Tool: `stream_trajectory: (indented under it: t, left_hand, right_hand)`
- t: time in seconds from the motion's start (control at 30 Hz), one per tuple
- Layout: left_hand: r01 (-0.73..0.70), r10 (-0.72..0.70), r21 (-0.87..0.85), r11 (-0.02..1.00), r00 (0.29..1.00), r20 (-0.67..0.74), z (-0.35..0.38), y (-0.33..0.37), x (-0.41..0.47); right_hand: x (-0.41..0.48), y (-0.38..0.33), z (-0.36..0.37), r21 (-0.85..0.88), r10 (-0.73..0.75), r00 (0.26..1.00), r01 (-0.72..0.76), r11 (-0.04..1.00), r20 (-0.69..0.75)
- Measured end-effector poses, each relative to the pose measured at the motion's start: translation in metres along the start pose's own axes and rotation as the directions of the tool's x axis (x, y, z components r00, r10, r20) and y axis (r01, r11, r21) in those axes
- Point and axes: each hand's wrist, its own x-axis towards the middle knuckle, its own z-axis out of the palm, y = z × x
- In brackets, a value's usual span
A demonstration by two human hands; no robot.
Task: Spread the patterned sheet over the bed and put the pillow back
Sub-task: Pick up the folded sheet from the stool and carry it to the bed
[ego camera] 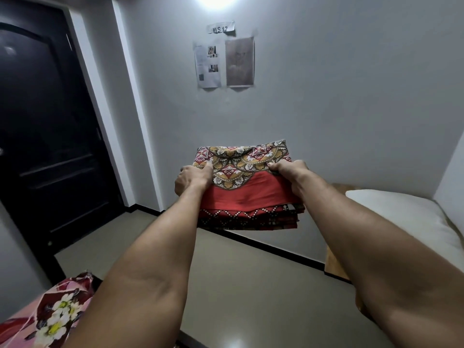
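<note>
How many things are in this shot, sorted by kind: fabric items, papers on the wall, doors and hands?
Fabric items: 3, the folded sheet, the white pillow and the floral cloth.
Papers on the wall: 3, the label, the printed page and the picture.
Doors: 1, the door.
Hands: 2, left hand and right hand, both gripping the sheet.
Total: 9

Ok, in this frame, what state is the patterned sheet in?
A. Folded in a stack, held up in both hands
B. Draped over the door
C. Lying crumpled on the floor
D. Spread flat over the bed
A: the sheet is a folded stack held in the air, with the left hand and right hand gripping its sides, away from the bare mattress.
</note>
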Motion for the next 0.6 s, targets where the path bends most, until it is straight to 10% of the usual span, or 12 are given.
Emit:
stream_trajectory:
  t: [0.6]
  left_hand:
    - [0.130,-0.127,0.018,0.991,0.985,-0.120,0.021,-0.006,0.140]
  right_hand:
    - [0.130,-0.027,0.123,-0.018,0.000,0.978,0.004,1.000,0.209]
